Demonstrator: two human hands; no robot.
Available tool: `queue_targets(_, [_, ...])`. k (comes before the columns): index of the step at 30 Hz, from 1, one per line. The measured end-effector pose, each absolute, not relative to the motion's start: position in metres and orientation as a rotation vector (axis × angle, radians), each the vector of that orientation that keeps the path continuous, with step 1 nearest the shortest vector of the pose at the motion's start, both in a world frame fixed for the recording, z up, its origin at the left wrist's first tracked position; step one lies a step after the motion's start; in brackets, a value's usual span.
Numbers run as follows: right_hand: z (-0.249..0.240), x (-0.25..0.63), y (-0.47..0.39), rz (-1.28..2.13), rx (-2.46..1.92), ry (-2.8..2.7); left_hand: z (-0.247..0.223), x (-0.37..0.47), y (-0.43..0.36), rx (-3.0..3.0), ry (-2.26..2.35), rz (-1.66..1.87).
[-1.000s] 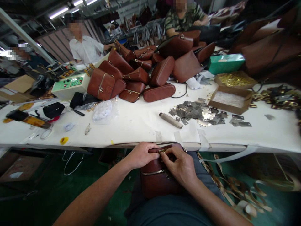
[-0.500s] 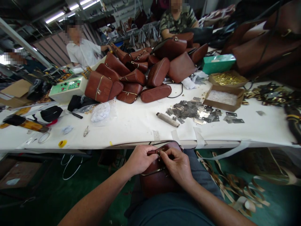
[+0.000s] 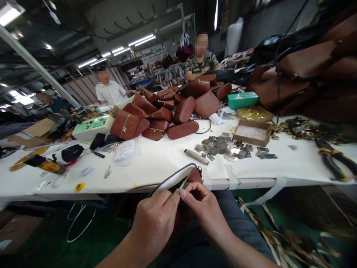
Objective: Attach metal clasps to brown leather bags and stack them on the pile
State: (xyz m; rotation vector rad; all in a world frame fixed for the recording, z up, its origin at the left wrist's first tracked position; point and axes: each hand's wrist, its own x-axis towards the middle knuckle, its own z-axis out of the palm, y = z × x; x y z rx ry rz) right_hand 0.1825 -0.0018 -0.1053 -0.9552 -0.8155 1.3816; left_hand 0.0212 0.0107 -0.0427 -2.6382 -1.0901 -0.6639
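A brown leather handbag [image 3: 194,178] rests in my lap against the table's front edge. Its flap [image 3: 173,179] stands raised, with a pale underside and a dark rim. My left hand [image 3: 156,216] is closed on the flap's edge, thumb and fingers pressed together. Close beside it, my right hand [image 3: 205,208] pinches the same edge, fingertips nearly touching those of the left. Both hands hide most of the bag's body. Whether a small part sits between the fingertips is not visible.
On the white table [image 3: 156,167] lie a wrapped grey tool [image 3: 196,156], thin metal plates [image 3: 223,146], a cardboard tray [image 3: 251,133], pliers [image 3: 333,156] and a heap of brown bags [image 3: 182,128]. Two co-workers sit beyond. Tan strips [image 3: 284,238] litter the floor at right.
The bag's flap has been lifted, showing its pale underside. Both hands have shifted from the bag's front to the flap's edge. The camera has tilted upward.
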Motion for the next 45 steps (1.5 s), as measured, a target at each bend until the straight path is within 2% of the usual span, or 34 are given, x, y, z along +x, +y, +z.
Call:
queue_targets(6, [-0.097, 0.165, -0.011, 1.61, -0.848, -0.556, -0.027, 0.024, -0.026, -2.513, -0.961, -0.429])
queue_targets(11, [-0.11, 0.172, -0.012, 1.517, -0.9, -0.577, 0.014, 0.03, -0.035, -2.847, -0.671, -0.232])
queue_targets(14, [-0.128, 0.18, -0.009, 1.447, -0.958, -0.606, 0.021, 0.03, -0.014, -2.968, -0.615, 0.052])
queue_targets(18, [-0.157, 0.194, -0.005, 1.338, -1.101, -0.651, -0.02, 0.026, 0.025, -2.884, -0.505, 0.247])
queue_targets(23, [-0.18, 0.207, 0.006, 1.23, -1.227, -0.704, -0.085, 0.031, 0.048, -2.907, -0.614, 0.089])
queue_targets(26, [-0.186, 0.218, 0.012, 1.33, -1.217, -0.767, -0.106, 0.036, 0.052, -2.934, -0.675, 0.029])
queue_targets(31, [-0.195, 0.238, 0.015, 1.492, -1.172, -0.806, -0.112, 0.037, 0.055, -2.936, -0.637, -0.096])
queue_targets(39, [-0.212, 0.213, 0.02, 1.543, -1.071, -0.338, -0.082, 0.053, 0.063, -2.897, -0.536, -0.089])
queue_targets(45, [-0.216, 0.201, 0.026, 1.485, -1.113, -0.13, -0.118, 0.043, 0.088, -3.039, -0.714, -0.007])
